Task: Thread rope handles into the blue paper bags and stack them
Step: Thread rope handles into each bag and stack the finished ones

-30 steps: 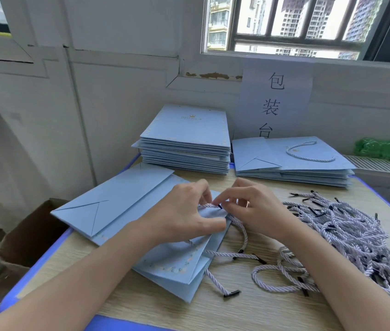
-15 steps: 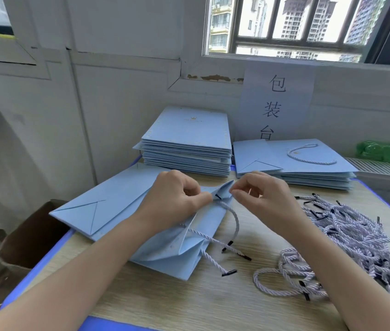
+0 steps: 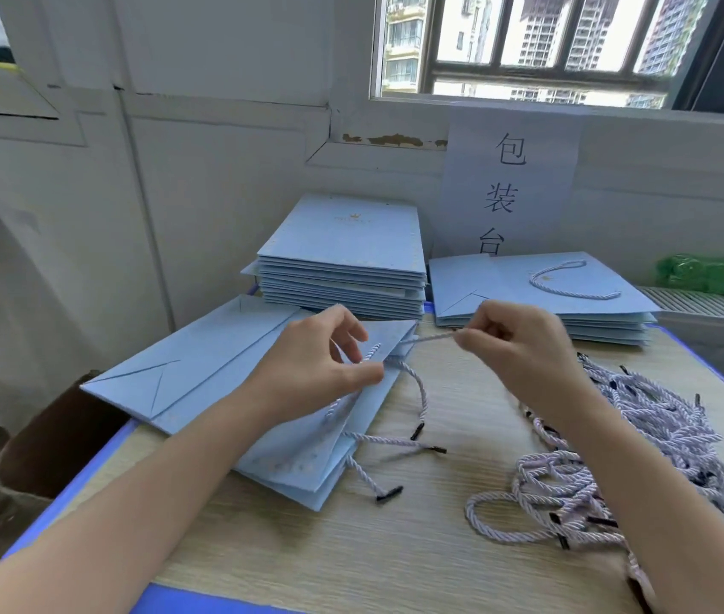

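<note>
While both forearms reach in over the wooden table (image 3: 395, 547), a flat blue paper bag (image 3: 218, 374) lies on it in front of the person, its open mouth turned toward the right. Behind that bag, against the wall, a tall stack of plain bags (image 3: 342, 263) stands, and just right of the stack sits a lower pile of finished bags (image 3: 541, 299) with a rope loop showing on top. Right of the working bag, well apart from it, a heap of loose rope handles (image 3: 626, 463) sprawls across the tabletop. At the bag's mouth the left hand (image 3: 315, 370) pinches the upper edge of the paper between thumb and curled fingers. Just right of the mouth the right hand (image 3: 524, 352) pinches a rope handle (image 3: 428, 339) and holds it taut out of the bag. More black-tipped rope ends trail out from the mouth onto the table.
</note>
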A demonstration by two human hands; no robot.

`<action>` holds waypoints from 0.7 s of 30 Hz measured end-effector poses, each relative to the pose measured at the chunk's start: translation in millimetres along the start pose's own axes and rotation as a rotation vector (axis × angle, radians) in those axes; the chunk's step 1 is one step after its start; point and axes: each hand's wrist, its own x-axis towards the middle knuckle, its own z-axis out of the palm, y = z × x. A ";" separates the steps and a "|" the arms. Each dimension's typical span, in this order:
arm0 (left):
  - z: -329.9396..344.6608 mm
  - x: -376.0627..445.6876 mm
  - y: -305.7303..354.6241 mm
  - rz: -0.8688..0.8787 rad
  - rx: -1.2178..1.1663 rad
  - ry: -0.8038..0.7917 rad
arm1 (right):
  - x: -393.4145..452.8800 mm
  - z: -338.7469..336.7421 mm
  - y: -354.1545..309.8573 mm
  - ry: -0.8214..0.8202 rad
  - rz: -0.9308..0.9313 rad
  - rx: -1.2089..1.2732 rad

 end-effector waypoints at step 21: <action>17.0 -1.9 14.9 -0.007 0.524 -0.287 | -23.2 37.0 -18.3 -0.362 0.075 -0.359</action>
